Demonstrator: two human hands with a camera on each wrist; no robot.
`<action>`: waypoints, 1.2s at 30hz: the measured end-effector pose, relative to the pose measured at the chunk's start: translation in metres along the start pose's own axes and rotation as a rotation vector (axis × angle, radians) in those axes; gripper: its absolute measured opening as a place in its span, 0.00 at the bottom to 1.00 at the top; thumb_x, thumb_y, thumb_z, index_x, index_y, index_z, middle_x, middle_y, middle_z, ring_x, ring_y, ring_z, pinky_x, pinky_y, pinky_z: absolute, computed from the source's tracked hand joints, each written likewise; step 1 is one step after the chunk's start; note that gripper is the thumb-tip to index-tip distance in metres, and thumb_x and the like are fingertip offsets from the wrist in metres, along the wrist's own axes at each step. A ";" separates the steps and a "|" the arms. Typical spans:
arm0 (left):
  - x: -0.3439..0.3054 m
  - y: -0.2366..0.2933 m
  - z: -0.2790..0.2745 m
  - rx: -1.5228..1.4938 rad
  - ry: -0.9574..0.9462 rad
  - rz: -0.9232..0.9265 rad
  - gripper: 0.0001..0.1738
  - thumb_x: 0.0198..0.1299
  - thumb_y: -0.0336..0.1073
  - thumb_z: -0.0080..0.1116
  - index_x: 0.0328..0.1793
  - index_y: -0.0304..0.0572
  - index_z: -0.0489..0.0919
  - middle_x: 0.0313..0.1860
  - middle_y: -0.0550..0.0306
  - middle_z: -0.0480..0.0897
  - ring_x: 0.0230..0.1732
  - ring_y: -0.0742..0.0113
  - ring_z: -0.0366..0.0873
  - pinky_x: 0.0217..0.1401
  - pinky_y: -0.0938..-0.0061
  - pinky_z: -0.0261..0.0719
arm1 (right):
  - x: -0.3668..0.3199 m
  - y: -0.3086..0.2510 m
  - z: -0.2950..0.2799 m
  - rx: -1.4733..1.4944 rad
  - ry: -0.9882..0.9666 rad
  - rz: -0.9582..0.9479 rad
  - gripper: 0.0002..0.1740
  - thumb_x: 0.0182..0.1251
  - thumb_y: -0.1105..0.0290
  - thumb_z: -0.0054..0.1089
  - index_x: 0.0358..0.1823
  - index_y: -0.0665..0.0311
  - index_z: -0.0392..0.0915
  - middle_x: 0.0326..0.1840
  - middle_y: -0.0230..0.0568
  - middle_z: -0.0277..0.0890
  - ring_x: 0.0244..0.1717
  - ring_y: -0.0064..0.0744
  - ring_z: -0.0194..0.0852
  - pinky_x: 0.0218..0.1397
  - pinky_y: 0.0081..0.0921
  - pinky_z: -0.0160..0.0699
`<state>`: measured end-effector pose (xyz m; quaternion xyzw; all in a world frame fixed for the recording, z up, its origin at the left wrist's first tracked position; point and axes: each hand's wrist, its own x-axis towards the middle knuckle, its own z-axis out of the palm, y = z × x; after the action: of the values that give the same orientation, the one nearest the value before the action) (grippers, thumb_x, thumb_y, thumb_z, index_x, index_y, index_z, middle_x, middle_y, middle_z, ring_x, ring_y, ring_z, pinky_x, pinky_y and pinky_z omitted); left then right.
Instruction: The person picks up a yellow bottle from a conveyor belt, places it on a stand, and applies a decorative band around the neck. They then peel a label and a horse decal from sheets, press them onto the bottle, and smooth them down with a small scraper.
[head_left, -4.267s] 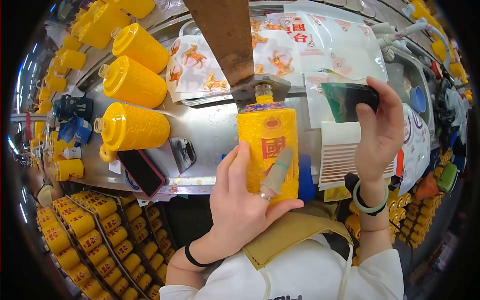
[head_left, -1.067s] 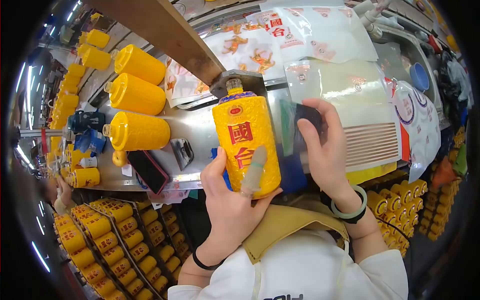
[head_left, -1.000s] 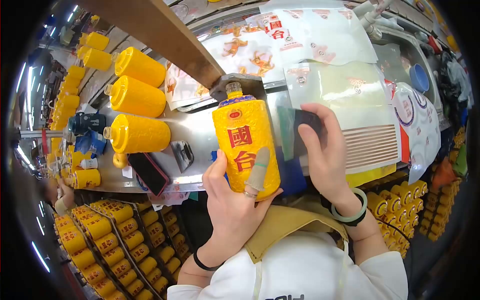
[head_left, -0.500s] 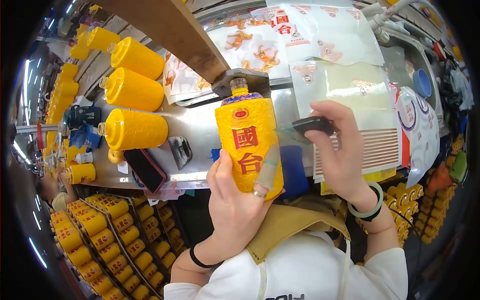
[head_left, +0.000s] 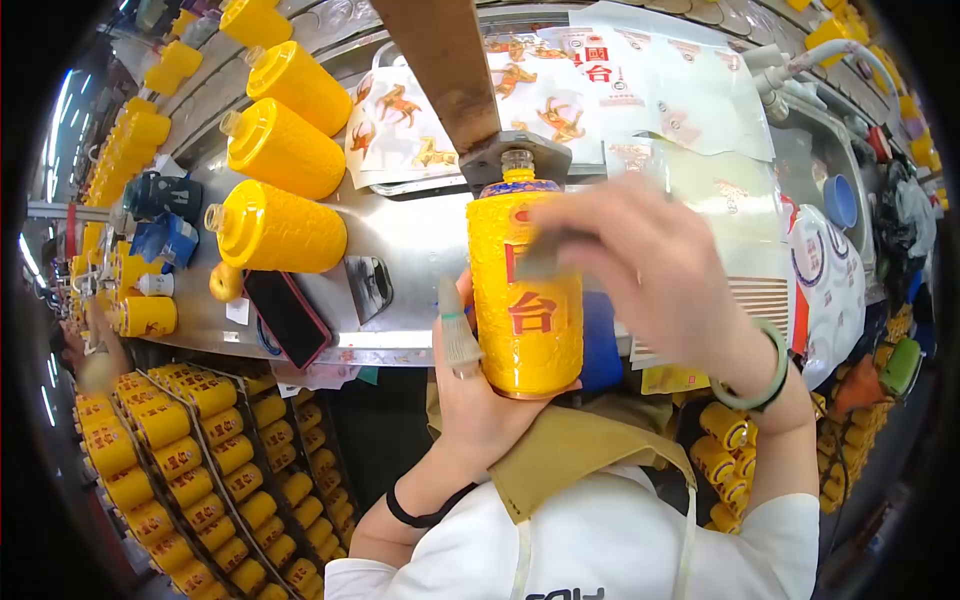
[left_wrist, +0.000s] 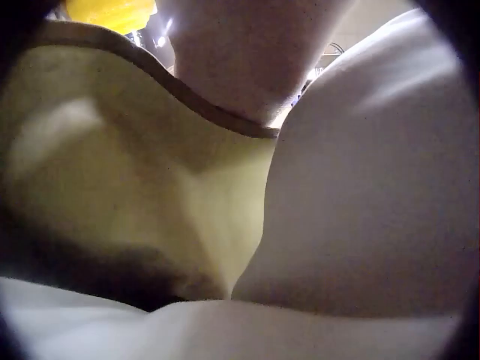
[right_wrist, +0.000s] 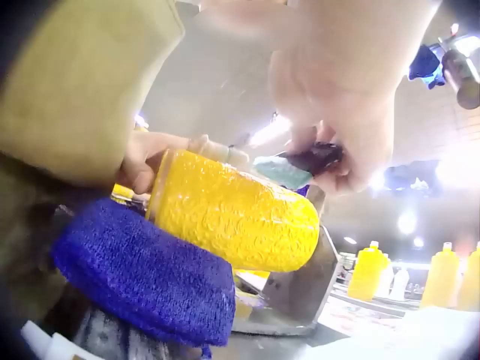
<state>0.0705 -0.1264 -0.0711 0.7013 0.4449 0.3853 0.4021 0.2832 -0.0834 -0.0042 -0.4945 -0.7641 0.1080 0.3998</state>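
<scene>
Half a second ago the right hand (head_left: 650, 260) held the scraper (right_wrist: 307, 159) off to the right of the bottle (head_left: 525, 300); now hand and scraper are over the upper part of its front, hiding much of the upper red character. The left hand (head_left: 480, 400) has changed too: its covered finger (head_left: 458, 335), which lay across the lower front, now points up beside the bottle, on its left. The neck (head_left: 517, 165) is at the bracket (head_left: 480, 170), as before.

The bottle is yellow and glossy with a raised pattern, a clear neck and a blue patterned band at the shoulder. The lower red character is in plain sight.

The left grip is round the base; the right grip pinches the scraper, dark with a pale green edge. The head view blurs it, so whether that edge touches the bottle cannot be told. The bottle is in front of the metal surface (head_left: 415, 240), above a blue pad (right_wrist: 142, 270).
</scene>
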 end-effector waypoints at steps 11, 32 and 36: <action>0.009 -0.004 -0.016 0.050 -0.139 0.080 0.69 0.47 0.31 0.87 0.86 0.32 0.45 0.74 0.43 0.70 0.72 0.53 0.74 0.75 0.60 0.75 | -0.008 -0.045 0.017 -0.099 -0.289 -0.410 0.17 0.54 0.65 0.64 0.46 0.62 0.82 0.33 0.33 0.69 0.38 0.35 0.74 0.39 0.31 0.78; 0.000 -0.023 -0.006 -0.018 -0.029 0.084 0.67 0.39 0.38 0.91 0.84 0.35 0.59 0.72 0.43 0.67 0.71 0.51 0.72 0.73 0.62 0.73 | -0.107 0.107 -0.079 -0.617 -0.205 0.509 0.26 0.59 0.81 0.62 0.57 0.47 0.84 0.55 0.44 0.76 0.49 0.47 0.78 0.49 0.35 0.74; -0.002 -0.022 -0.006 0.036 -0.029 0.071 0.67 0.38 0.37 0.91 0.84 0.36 0.59 0.74 0.43 0.66 0.72 0.50 0.71 0.75 0.61 0.72 | -0.123 0.128 -0.099 -0.943 -0.295 0.222 0.31 0.56 0.81 0.62 0.63 0.49 0.81 0.57 0.39 0.77 0.53 0.42 0.77 0.53 0.39 0.72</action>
<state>0.0573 -0.1202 -0.0893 0.7294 0.4205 0.3811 0.3820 0.4632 -0.1474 -0.0725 -0.6789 -0.7210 -0.1385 0.0068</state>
